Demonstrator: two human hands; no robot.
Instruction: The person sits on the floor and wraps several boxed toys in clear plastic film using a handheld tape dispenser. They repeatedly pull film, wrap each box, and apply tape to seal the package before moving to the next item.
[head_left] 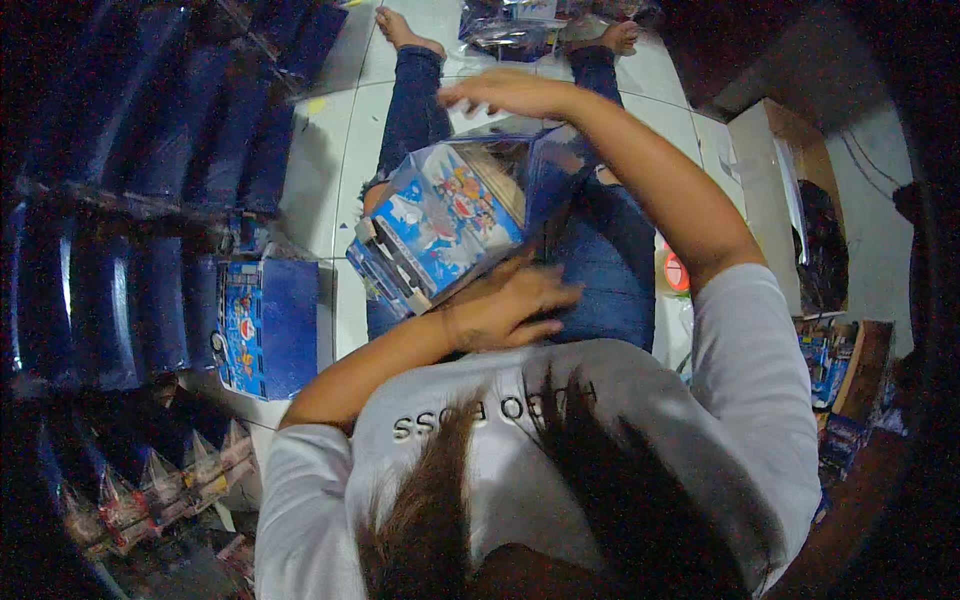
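On my lap, tilted across my thighs, lies a blue and white box [450, 215] printed with cartoon figures, with clear plastic about it. Its far right part shows dark blue plastic and a tan inner patch. My left hand [515, 305] is beside the box's near edge, blurred, with its fingers apart; whether it touches the box I cannot tell. Beyond the far end of the box, my right hand [510, 95] is raised with its fingers stretched out and nothing visible in them.
A similar blue printed box [262, 325] stands on the tiled floor at my left. Past it are rows of dark blue packages [110, 130]. Clear pointed packs [160, 480] sit at the lower left. Wrapped packages [515, 30] lie between my feet. At right are a pale carton [770, 200] and a red round object [676, 270].
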